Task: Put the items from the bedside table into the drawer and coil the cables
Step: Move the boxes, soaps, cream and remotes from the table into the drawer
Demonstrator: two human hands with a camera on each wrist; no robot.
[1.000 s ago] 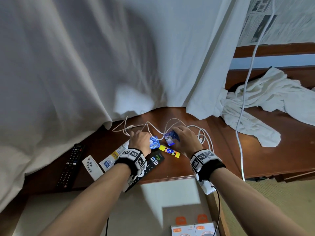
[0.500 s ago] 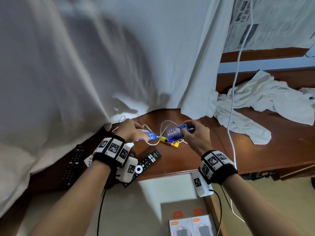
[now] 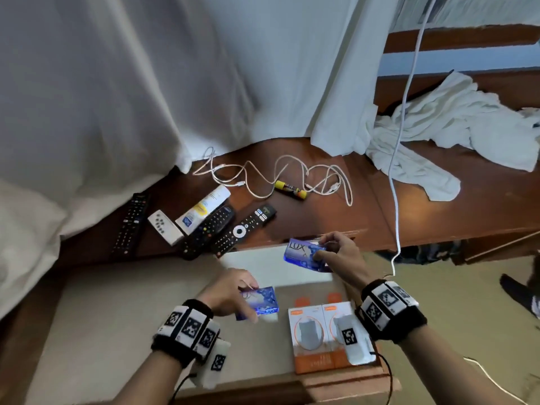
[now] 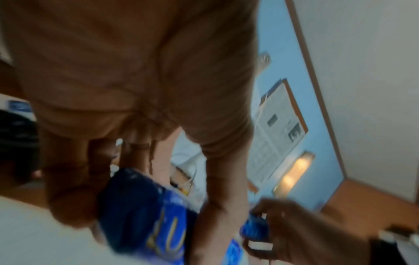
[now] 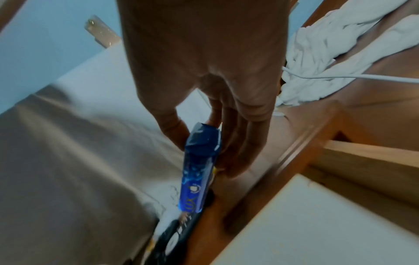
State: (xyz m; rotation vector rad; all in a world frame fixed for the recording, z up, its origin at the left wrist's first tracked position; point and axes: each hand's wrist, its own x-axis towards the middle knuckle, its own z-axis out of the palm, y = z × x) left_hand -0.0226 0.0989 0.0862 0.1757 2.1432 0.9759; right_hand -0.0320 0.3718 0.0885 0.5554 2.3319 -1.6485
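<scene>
My left hand [image 3: 230, 293] grips a blue wrapped soap bar [image 3: 260, 302] low over the open drawer [image 3: 117, 331]; my right hand [image 3: 339, 252] pinches a 2nd blue LUX soap bar [image 3: 301, 252] near the brown wooden bedside table [image 3: 365, 206] edge. Two orange-white boxes [image 3: 315, 337] sit in drawer's right side. Far on tabletop: tangled white cables [image 3: 280, 176], yellow tube [image 3: 290, 190], black remotes [image 3: 222, 232] at left.

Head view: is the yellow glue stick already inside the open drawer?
No, the yellow glue stick lies on the bedside table among the loops of the white cable, not in the drawer.
</scene>
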